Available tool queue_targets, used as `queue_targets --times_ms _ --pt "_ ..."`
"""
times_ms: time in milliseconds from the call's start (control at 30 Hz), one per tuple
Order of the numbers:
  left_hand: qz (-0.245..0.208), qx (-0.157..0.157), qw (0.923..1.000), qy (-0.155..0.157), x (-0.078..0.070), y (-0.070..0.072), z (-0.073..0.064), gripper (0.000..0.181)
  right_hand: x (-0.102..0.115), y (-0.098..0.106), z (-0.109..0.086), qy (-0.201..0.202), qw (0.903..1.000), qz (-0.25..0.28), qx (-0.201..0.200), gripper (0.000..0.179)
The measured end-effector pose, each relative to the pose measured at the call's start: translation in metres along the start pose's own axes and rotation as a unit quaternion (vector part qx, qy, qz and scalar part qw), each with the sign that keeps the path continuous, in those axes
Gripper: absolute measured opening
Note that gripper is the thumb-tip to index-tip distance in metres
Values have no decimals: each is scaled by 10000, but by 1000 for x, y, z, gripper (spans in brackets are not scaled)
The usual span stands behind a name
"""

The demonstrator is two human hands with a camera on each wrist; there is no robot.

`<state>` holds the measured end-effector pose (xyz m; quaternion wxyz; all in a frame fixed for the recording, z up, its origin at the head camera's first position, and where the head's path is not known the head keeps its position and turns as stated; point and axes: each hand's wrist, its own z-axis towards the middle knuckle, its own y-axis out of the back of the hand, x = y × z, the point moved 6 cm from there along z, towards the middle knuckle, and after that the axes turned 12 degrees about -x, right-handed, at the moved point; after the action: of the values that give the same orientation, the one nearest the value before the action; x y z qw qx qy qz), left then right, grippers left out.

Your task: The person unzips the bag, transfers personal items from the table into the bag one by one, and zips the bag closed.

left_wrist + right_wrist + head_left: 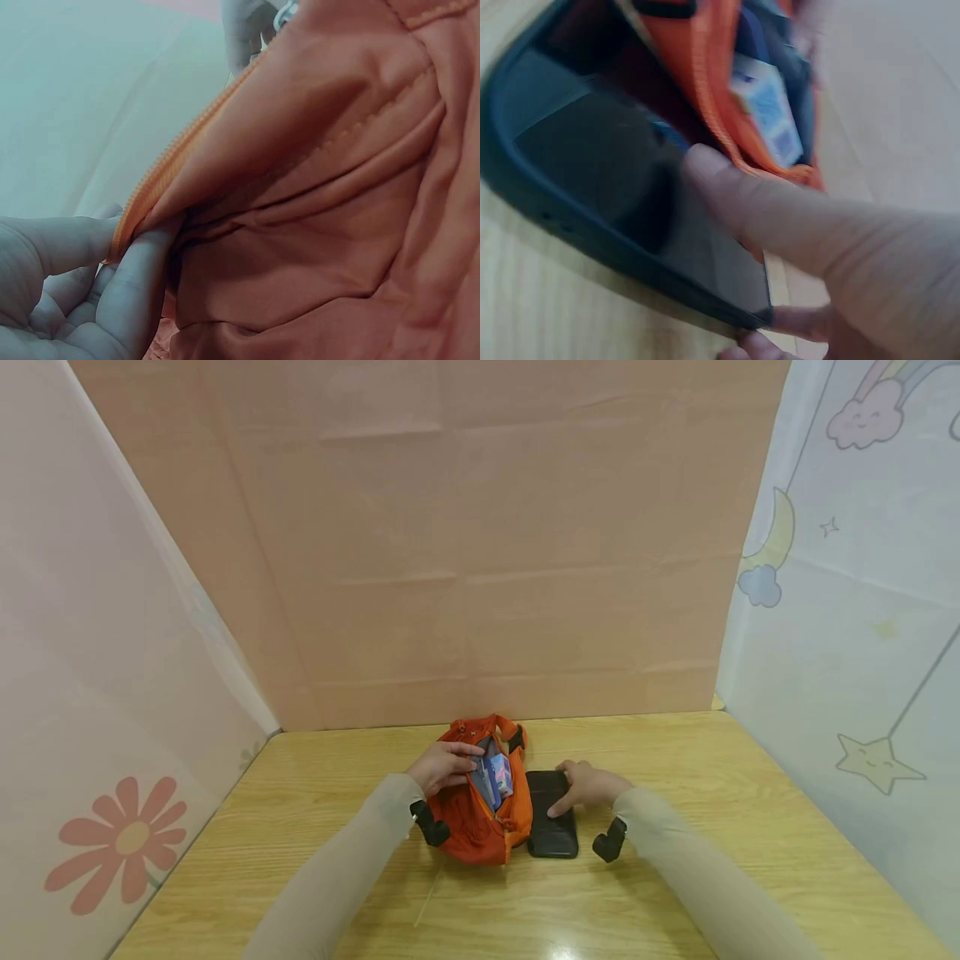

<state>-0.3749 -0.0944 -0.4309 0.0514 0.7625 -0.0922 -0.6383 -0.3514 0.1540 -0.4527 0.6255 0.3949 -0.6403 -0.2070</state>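
Observation:
An orange-red waist bag (480, 843) lies on the table with its zipped pocket spread apart. At the pocket's edge my left hand (444, 767) pinches the orange zipper edge (161, 184) between thumb and finger. Inside the pocket sit a small white, blue and pink packet (501, 774) and a flat blue-and-white item (486, 783) on grey lining. Directly right of the bag lies a black smartphone (553, 839) with a glossy screen. My right hand (592, 783) grips its far end, thumb (720, 176) on the screen and fingers at the edge.
The bag's strap with a black buckle (517, 739) curls at its far end. Wooden tabletop (300, 827) surrounds both things. A pink cloth wall (480, 568) stands behind, with patterned cloth walls at both sides.

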Motion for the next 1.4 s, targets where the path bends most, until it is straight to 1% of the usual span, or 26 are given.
queue_targets --times_ms 33,100,200,300,367,433,533,633,733,833,933,967,1000,1067,1133,1233,1300,1400 --pt "-7 -2 10000 -6 0 0 0 32 1 -1 1 -37 9997 -231 -115 92" --pt "-18 -8 10000 -16 0 0 0 32 2 -2 2 -199 9984 -459 -269 89" --pt "-32 -3 10000 17 1 0 0 32 1 -3 5 -334 9972 -590 -326 83" --pt "13 29 10000 11 1 -1 0 33 -2 -2 8 -375 9977 -478 -291 82" --pt "28 55 10000 18 1 -1 0 34 -4 -1 9 -375 9987 -224 -268 83" --pt "43 69 10000 -5 1 -1 0 34 -5 -1 7 -312 9991 206 -217 84" --pt "1 59 10000 12 2 -1 1 33 -5 -2 5 -265 9944 1006 -157 81" --pt "-3 51 10000 0 2 0 1 33 -6 -2 3 -200 9844 1744 -112 79" --pt "-6 71 10000 -5 2 0 0 33 -7 -4 0 -117 9676 2521 18 73" --pt "-6 86 10000 -12 2 0 0 32 -5 -2 -2 101 9579 2866 120 55" --pt "-29 95 10000 -6 2 0 0 32 -4 1 -5 388 9592 2796 126 34" --pt "-36 93 10000 -1 1 0 0 32 -4 2 -6 440 9602 2756 121 29" --pt "-42 93 9999 4 1 1 0 33 -4 3 -7 472 9592 2785 141 27" --pt "-52 92 9999 15 1 1 0 33 -5 4 -9 480 9568 2859 202 29" --pt "-49 93 9999 13 1 1 0 33 -7 4 -9 396 9508 3058 298 37" --pt "-35 85 10000 -7 0 1 0 33 -10 2 -10 243 9397 3384 440 56" --pt "-20 92 10000 -27 0 1 0 33 -13 1 -10 113 9297 3644 518 68" --pt "1 116 9999 -44 1 0 1 34 -16 2 -11 28 9184 3918 560 77"
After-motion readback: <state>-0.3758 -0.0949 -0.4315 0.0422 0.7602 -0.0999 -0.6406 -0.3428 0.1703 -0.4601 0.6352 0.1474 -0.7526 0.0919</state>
